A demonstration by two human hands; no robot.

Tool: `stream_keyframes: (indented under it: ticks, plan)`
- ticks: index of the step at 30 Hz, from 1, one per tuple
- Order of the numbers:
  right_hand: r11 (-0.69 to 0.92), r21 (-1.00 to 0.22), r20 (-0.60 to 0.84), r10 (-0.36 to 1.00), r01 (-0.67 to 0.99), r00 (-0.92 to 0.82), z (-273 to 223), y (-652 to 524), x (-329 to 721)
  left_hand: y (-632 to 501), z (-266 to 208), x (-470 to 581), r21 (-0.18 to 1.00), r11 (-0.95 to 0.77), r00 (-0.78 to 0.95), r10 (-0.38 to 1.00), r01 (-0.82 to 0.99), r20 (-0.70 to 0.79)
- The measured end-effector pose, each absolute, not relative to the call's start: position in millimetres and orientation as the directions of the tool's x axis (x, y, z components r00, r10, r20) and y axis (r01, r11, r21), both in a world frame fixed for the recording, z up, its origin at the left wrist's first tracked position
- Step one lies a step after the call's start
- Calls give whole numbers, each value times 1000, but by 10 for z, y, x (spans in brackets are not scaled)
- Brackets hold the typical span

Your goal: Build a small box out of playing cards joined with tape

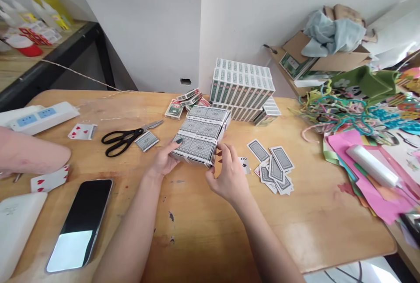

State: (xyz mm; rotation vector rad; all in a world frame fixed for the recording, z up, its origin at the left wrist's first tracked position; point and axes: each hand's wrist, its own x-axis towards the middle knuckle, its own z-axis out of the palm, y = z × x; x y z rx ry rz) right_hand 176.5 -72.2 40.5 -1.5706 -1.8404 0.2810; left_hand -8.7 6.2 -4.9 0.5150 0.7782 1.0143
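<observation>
The left hand (166, 158) grips the card box (198, 130), thumb on top. The right hand (231, 171), half curled, maybe grips too; loose cards (276, 168) lie right of its fingers.

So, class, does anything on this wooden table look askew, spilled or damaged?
Yes. Loose cards right of the right hand lie in a messy overlapping heap, unlike the neatly stacked card boxes behind. The tabletop also has dark marks beside the left forearm, perhaps worn spots.

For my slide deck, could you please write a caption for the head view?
Both hands hold a card-covered block, with scissors and loose cards nearby on a wooden table.
</observation>
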Motion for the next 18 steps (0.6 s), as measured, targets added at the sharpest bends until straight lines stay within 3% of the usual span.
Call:
stream_keyframes:
  ticks: [7, 12, 15, 18]
  plan:
    - [363, -551, 588, 808, 752, 41, 362, -773, 1722, 77, -10, -91, 598, 453, 262, 886, -661, -382]
    - [399, -751, 502, 862, 526, 62, 516, -770, 1798, 109, -18, -183, 559, 412, 197, 893, -720, -404]
    - [325, -756, 498, 849, 568, 178, 594, -667, 1860, 114, -49, -221, 600, 403, 211, 907, -691, -365]
    - [287, -739, 479, 860, 610, 177, 638, -559, 1892, 116, -87, -237, 658, 424, 272, 905, -622, -326]
